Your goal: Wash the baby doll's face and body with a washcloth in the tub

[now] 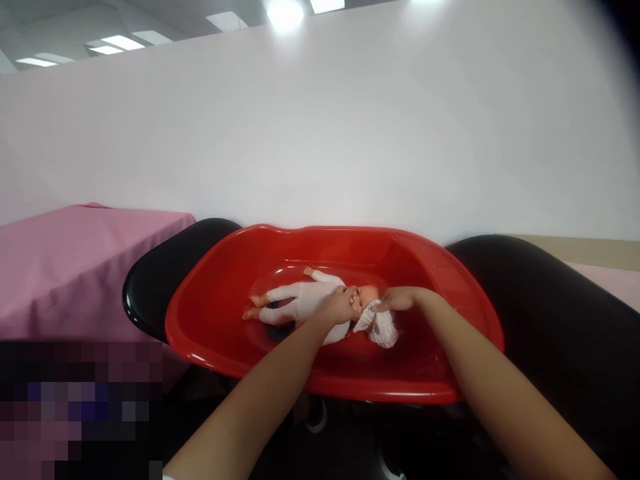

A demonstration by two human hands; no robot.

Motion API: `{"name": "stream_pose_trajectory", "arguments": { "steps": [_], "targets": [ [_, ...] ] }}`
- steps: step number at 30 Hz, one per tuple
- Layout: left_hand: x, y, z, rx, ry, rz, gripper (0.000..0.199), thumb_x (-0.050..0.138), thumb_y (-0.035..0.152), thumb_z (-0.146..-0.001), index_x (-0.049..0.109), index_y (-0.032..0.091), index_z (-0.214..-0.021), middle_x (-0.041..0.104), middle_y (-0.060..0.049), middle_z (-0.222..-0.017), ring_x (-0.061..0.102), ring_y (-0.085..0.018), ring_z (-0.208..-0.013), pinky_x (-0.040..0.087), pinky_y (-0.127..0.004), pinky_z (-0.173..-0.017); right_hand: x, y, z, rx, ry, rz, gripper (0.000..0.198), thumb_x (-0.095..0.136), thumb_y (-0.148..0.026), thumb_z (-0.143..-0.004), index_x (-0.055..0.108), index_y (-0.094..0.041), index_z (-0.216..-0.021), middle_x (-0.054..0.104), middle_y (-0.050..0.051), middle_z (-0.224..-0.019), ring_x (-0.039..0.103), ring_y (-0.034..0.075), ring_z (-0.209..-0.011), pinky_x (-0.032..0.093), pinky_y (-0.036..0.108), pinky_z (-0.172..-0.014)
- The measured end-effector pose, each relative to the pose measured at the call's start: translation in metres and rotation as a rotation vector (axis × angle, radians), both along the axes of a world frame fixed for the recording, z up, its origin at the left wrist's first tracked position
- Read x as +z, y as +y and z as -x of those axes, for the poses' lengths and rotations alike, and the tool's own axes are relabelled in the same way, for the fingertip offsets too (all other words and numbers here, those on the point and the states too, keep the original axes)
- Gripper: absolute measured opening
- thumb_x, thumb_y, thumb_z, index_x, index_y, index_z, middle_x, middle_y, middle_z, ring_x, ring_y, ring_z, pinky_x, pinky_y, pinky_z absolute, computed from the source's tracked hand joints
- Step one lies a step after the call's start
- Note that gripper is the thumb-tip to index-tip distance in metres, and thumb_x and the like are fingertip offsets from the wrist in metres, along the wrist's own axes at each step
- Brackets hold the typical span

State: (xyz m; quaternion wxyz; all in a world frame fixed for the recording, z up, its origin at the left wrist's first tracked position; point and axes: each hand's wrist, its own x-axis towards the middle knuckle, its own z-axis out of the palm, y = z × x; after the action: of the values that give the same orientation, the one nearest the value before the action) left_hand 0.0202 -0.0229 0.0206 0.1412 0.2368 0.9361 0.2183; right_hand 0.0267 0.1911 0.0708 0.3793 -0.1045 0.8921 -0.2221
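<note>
A baby doll in white clothes lies on its back in a red plastic baby bath, feet to the left and head to the right. My left hand is at its chin and neck, with fingers curled around that part; some of them are hard to make out. Against the near side of its head is a white cloth with a faint grey pattern. The fingers of my right hand pinch the cloth's upper edge beside the top of the head. Something dark, partly hidden, lies beneath the doll's legs.
Black rounded surfaces, left and right, flank the bath. A pink cloth covers a table at far left. A white wall stands close behind. Shoes show below the bath's near rim.
</note>
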Motion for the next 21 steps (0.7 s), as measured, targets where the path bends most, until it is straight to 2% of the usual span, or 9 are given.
{"name": "stream_pose_trajectory", "arguments": {
  "steps": [5, 11, 15, 18, 21],
  "targets": [
    [-0.018, -0.002, 0.009, -0.009, 0.047, -0.038, 0.079, 0.069, 0.042, -0.071, 0.042, 0.031, -0.144, 0.049, -0.01, -0.141, 0.06, -0.03, -0.106, 0.046, -0.037, -0.091, -0.001, 0.0, 0.0, -0.007, -0.004, 0.002, 0.086, 0.057, -0.087, -0.062, 0.074, -0.008, -0.093, 0.073, 0.017, -0.103, 0.067, 0.027, -0.092, 0.05, 0.031, -0.086],
    [-0.023, -0.001, 0.012, -0.008, 0.045, 0.008, 0.08, 0.065, 0.051, -0.071, 0.038, 0.035, -0.145, 0.047, -0.007, -0.142, 0.06, -0.029, -0.109, 0.045, -0.038, -0.096, -0.001, 0.001, 0.0, 0.011, 0.005, -0.006, 0.087, 0.054, -0.087, -0.063, 0.075, -0.008, -0.093, 0.073, 0.016, -0.102, 0.067, 0.027, -0.092, 0.049, 0.031, -0.085],
    [-0.027, -0.001, 0.013, -0.009, 0.074, -0.004, 0.076, 0.065, 0.053, -0.071, 0.042, 0.035, -0.141, 0.052, -0.008, -0.133, 0.062, -0.03, -0.103, 0.048, -0.039, -0.09, -0.002, 0.001, 0.001, 0.018, 0.031, -0.029, 0.085, 0.054, -0.086, -0.064, 0.076, -0.009, -0.091, 0.073, 0.016, -0.101, 0.067, 0.027, -0.093, 0.049, 0.031, -0.086],
    [-0.026, -0.001, 0.012, -0.004, 0.089, -0.027, 0.074, 0.066, 0.053, -0.07, 0.045, 0.035, -0.138, 0.054, -0.007, -0.13, 0.062, -0.031, -0.101, 0.048, -0.04, -0.09, -0.003, 0.002, 0.001, 0.001, 0.015, -0.022, 0.083, 0.056, -0.085, -0.065, 0.075, -0.009, -0.092, 0.073, 0.016, -0.103, 0.067, 0.027, -0.094, 0.049, 0.031, -0.086],
    [-0.015, 0.0, 0.006, 0.003, 0.054, 0.006, 0.075, 0.065, 0.05, -0.072, 0.042, 0.035, -0.141, 0.051, -0.006, -0.135, 0.061, -0.029, -0.107, 0.046, -0.038, -0.094, -0.003, 0.002, 0.002, 0.004, 0.005, -0.024, 0.083, 0.056, -0.084, -0.065, 0.075, -0.008, -0.094, 0.073, 0.016, -0.104, 0.067, 0.028, -0.095, 0.049, 0.032, -0.086]
  ]
}}
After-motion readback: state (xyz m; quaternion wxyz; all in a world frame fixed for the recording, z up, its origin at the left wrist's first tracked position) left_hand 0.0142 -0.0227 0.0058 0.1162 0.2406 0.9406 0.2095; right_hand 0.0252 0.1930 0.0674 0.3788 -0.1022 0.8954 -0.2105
